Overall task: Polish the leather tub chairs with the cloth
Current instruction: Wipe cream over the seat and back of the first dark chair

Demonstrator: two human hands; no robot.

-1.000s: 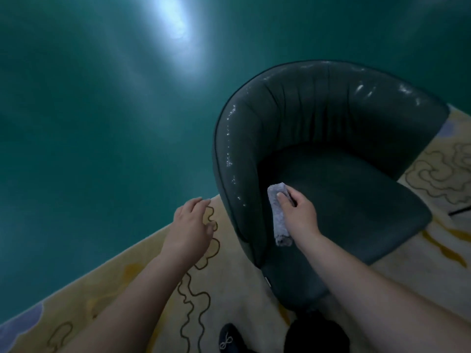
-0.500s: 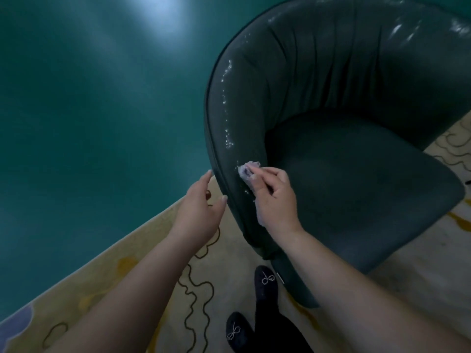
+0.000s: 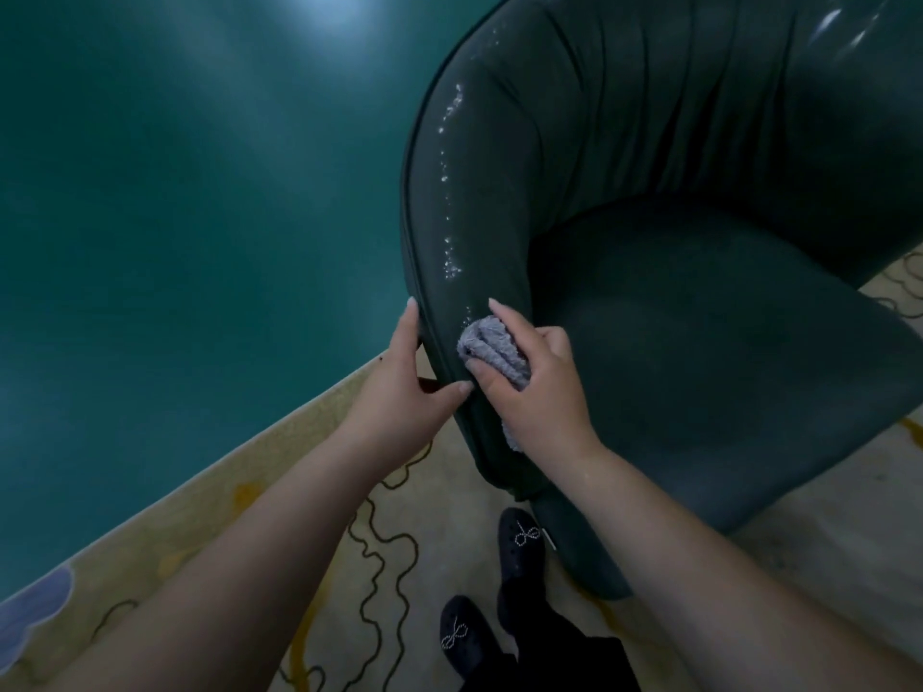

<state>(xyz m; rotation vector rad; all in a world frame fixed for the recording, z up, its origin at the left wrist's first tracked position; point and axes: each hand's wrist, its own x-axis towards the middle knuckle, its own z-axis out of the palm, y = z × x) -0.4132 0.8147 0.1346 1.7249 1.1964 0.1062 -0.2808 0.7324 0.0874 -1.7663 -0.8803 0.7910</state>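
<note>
Head view: dark green leather chair [image 3: 699, 242] fills the upper right and centre-right of the frame, its curved arm running down to lower centre. Right hand [image 3: 537, 392], just right of centre, grasps a bunched grey cloth [image 3: 492, 349] w/ thumb and curled fingers, pressing it against the front part of the chair arm; a bit of cloth also shows below the palm. A line of small shiny specks runs up the arm above the cloth, toward upper centre. Left hand [image 3: 407, 377], just left of the cloth, is wrapped over the outer edge of the same arm, fingers straight up along the outside, thumb across the front, tip near the right thumb. Both forearms come in from the bottom corners. Bottom centre: two black shoes [image 3: 519, 541] w/ small beaded bows, on a pale yellow rug [image 3: 225, 516] w/ dark squiggly lines. Teal floor [image 3: 175, 192] takes up the whole left and upper left, w/ a bright glare at top centre.
</note>
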